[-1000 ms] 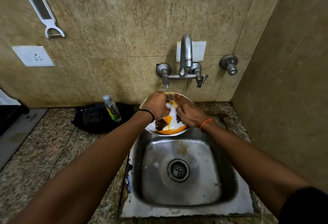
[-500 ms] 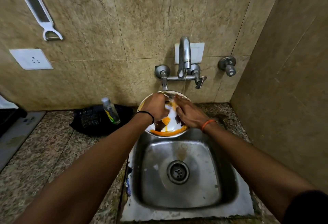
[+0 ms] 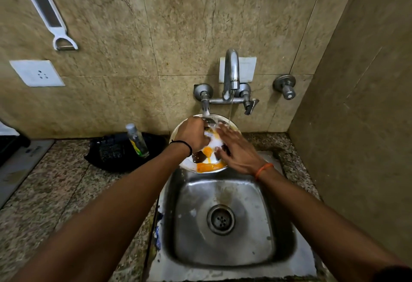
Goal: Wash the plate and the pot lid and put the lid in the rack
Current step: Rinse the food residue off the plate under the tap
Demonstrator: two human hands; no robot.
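Beige stone tiles on the wall [image 3: 178, 25], speckled granite on the counter [image 3: 55, 188], a steel sink [image 3: 223, 226] set in it. Left hand [image 3: 192, 134] closed on the far left part of the plate [image 3: 209, 166], fingers curled over its edge, a black band on the wrist. Right hand [image 3: 238, 151] laid flat on the plate's face, fingers spread and apart, gripping nothing, an orange thread on the wrist. Plate held tilted over the back edge of the sink, just under the tap [image 3: 231, 74]; white, with orange and dark brown food remains on the lower part. Thin stream of water [image 3: 230, 107] falling from the spout onto the plate near the right fingertips. Drain [image 3: 220, 219] in the middle of the basin, well below the plate. Left of the plate, a small clear bottle [image 3: 137, 140] leaning on a black bag [image 3: 116, 152] on the counter. Higher on the wall, a white socket [image 3: 36, 73] and a white peeler [image 3: 48, 12] hanging above it. Second valve [image 3: 285, 86] at the right of the tap.
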